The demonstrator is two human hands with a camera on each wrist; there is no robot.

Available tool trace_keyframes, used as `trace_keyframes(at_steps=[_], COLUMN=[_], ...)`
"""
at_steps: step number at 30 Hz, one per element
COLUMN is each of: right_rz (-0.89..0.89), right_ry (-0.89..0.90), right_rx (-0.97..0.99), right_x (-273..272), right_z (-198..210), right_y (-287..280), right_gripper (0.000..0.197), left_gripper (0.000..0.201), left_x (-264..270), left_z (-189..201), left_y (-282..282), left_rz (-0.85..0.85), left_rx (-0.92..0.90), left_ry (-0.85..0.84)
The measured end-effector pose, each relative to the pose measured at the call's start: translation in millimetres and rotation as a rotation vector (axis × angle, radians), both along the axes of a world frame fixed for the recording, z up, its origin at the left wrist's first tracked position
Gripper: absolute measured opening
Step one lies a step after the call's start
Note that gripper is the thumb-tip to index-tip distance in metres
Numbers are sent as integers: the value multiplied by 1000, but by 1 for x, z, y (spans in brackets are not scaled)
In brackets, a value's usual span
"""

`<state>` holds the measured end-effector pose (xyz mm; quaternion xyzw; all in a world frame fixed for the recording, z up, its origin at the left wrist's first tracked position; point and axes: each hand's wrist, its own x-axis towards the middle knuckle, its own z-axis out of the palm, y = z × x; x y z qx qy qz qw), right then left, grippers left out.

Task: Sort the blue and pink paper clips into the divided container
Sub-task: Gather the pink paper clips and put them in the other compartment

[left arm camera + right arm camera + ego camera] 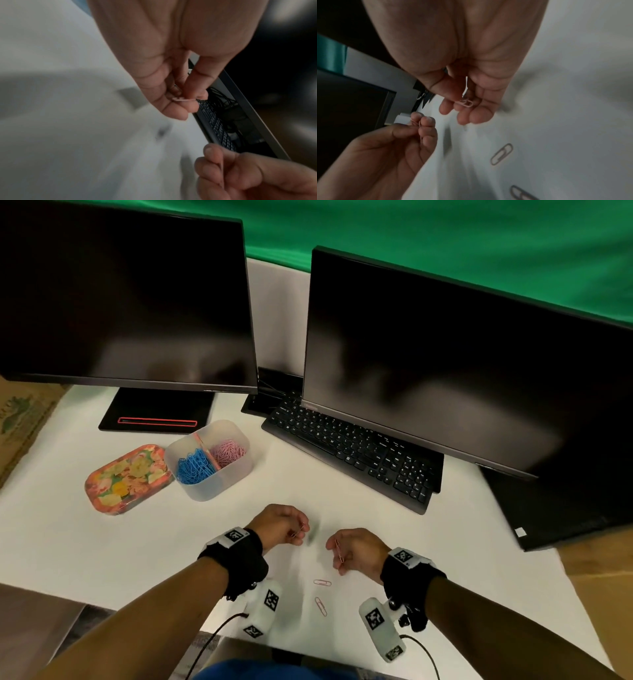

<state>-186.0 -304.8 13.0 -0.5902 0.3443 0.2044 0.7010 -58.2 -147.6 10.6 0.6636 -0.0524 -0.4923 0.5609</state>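
Observation:
A translucent divided container [219, 477] stands on the white table, blue paper clips [195, 469] in its left part and pink paper clips [227, 451] in its right. My left hand [284, 525] pinches a pink clip [297, 531], also seen as the pink clip [182, 99] between thumb and fingers. My right hand [352, 547] pinches another pink clip [339, 551], shown close as the pink clip [467, 103]. Two loose pink clips lie on the table near me, one clip [322, 582] and a second clip [321, 606].
A floral tin tray [128, 477] sits left of the container. Two dark monitors [126, 302] [462, 364] and a black keyboard [356, 453] stand behind. The table's front edge is close to my forearms.

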Motion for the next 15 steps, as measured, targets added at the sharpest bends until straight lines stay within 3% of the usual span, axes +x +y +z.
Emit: trace_keyframes(at_steps=[3, 5, 7, 10, 13, 15], right_rz=[-46, 130, 441, 775, 855, 871], right_ry=[31, -8, -79, -174, -218, -196], right_rx=[2, -204, -523, -831, -913, -943], right_x=[6, 6, -1, -19, -28, -24], right_z=[0, 0, -1, -8, -13, -14], right_y=[5, 8, 11, 16, 20, 20], right_gripper=[21, 12, 6, 20, 27, 24], left_gripper=[18, 5, 12, 15, 4, 13], left_x=[-2, -4, -8, -22, -39, -47], left_z=[3, 4, 2, 4, 3, -2], left_y=[-4, -6, -6, 5, 19, 22], left_rz=[134, 133, -42, -494, -833, -989], left_rx=[-46, -22, 72, 193, 139, 122], left_ry=[219, 274, 34, -580, -903, -1002])
